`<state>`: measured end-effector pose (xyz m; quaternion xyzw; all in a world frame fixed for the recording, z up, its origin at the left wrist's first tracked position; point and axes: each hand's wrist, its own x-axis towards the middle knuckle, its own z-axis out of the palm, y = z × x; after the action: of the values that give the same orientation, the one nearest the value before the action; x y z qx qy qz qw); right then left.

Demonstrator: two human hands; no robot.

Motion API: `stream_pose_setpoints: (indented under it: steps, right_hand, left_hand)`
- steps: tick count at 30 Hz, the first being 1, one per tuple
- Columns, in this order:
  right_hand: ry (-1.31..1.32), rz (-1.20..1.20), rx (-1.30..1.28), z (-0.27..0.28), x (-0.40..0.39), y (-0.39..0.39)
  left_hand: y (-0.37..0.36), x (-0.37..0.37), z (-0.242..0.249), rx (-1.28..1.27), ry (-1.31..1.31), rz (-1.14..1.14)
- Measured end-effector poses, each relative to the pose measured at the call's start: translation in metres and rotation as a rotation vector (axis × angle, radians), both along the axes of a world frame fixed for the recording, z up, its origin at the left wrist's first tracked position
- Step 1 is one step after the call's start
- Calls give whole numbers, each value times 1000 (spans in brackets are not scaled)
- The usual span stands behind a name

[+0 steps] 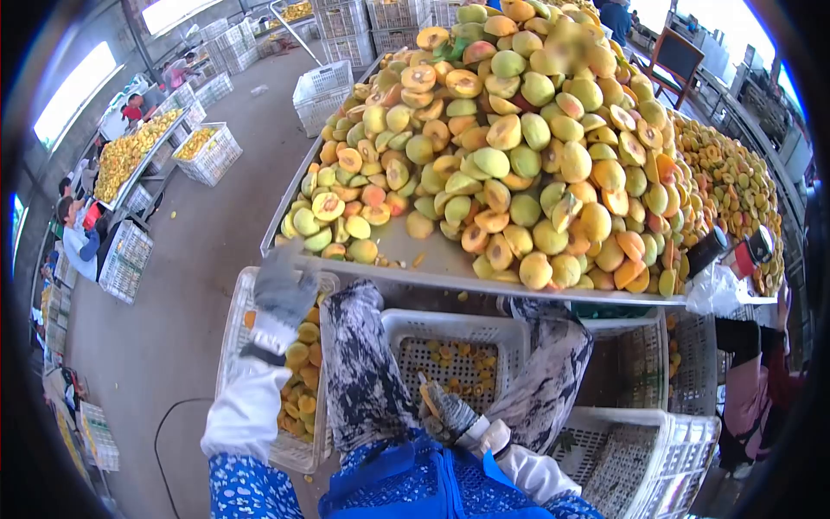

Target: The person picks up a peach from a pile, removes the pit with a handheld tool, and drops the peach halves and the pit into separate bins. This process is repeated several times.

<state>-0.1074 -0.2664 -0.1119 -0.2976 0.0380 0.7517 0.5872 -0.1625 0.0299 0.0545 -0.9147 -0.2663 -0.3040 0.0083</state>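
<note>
Gloved fingers (pixel 437 400) of the right hand (pixel 450 415) clenching a small knife (pixel 428 400) over the middle crate (pixel 456 355), left hand (pixel 284 290) spreading released above the crate of halves (pixel 298 381), just beneath the fruit-heaped counter (pixel 450 259).

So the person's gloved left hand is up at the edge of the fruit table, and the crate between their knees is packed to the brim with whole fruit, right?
Not quite. The head view shows the left hand at the table edge, but the crate between the knees holds only a thin scatter of small pieces on its floor.
</note>
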Motion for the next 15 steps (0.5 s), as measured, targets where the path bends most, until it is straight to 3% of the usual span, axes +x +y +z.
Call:
stream_pose_setpoints:
  steps: [5,7,10,13,15]
  right_hand:
    - [-288,-22,-178,23,20,11]
    - [-344,-45,-187,18,26,13]
    - [-404,-48,-217,15,30,12]
    - [-479,-59,-206,12,30,16]
    - [-539,-75,-190,10,30,20]
  left_hand:
    - [68,139,-30,-4,221,-77]
    - [74,180,-36,-147,466,37]
    - [82,201,-49,-153,595,27]
    - [89,199,-77,37,319,-31]
    - [79,189,-61,-54,421,-35]
